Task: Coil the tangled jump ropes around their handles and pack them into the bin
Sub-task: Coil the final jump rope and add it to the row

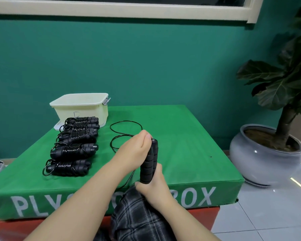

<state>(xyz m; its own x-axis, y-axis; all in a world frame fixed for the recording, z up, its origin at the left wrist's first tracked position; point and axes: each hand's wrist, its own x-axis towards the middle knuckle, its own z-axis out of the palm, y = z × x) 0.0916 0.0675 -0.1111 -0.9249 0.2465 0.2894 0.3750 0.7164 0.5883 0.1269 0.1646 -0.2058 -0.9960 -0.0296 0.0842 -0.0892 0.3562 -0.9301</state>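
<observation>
Two black foam handles (pixel 150 160) held upright together, side by side, over the near edge of the green plyo box (pixel 189 145). Right hand (pixel 155 186) wrapped around the bottom ends, fingers curled tight. Left hand (pixel 135 150) up at the top ends, fingertips pinching right by the metal cap. Can't quite tell whether pinching the cord itself or just the handle tips, kinda blurry there.

Loose black cord (pixel 125 131) lying in a couple of open loops on the green top just behind the hands, with one strand trailing down past the front edge toward the plaid-covered lap.

Five already-coiled jump ropes (pixel 73 146) lined up in a row on the left side of the box, cord wound around the paired handles. Cream bin (pixel 80 108) sitting at the back left corner, just behind the farthest coiled rope, apparently standing on its lid. Nothing visible of the inside from this angle.

Potted plant (pixel 268 150) on the tiled floor off to the right, well apart from everything.
</observation>
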